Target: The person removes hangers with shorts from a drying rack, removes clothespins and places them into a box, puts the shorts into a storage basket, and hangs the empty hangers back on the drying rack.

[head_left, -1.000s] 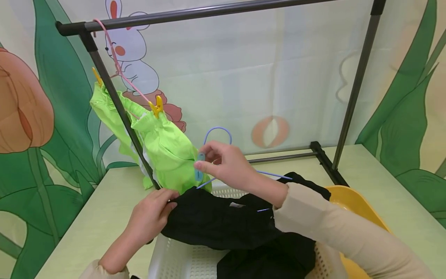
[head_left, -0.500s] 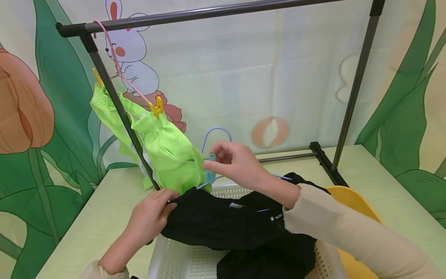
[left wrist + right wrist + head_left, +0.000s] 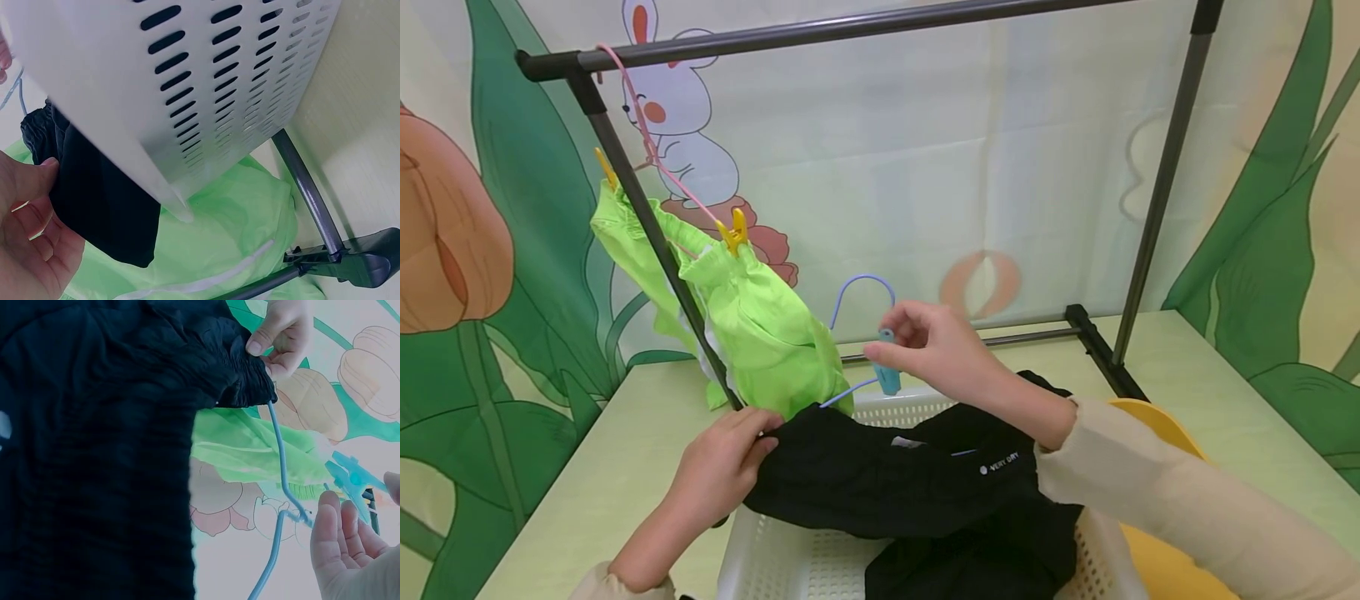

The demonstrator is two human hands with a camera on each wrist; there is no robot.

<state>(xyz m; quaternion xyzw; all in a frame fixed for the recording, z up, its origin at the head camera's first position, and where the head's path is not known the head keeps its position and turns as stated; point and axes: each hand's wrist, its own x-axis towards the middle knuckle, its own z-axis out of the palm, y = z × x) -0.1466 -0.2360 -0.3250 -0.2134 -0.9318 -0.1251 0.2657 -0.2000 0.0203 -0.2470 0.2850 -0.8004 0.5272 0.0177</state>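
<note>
My left hand (image 3: 715, 458) pinches the left end of the waistband on black elastic-waist bottoms (image 3: 880, 483), printed "VERY DRY". In the left wrist view the thumb (image 3: 37, 178) lies on the black cloth. A thin blue hanger (image 3: 853, 390) runs into that waistband, its hook standing up behind my right hand (image 3: 951, 350). Between thumb and fingers of the right hand is a light blue clothespin (image 3: 887, 367), held in front of the hanger, apart from the cloth. The right wrist view shows the clothespin (image 3: 353, 478) and the bent hanger wire (image 3: 281, 456).
A white slotted basket (image 3: 760, 550) stands under the bottoms, with a yellow container (image 3: 1157, 425) at its right. Bright green shorts (image 3: 767, 325) hang by yellow clothespins (image 3: 735, 232) from a pink hanger (image 3: 681, 179) on the dark rack (image 3: 850, 27), whose left post slants close by my left hand.
My right hand has moved to the right with the clothespin, showing more of the hanger's left arm and the printed words. The left hand keeps its place on the waistband.
</note>
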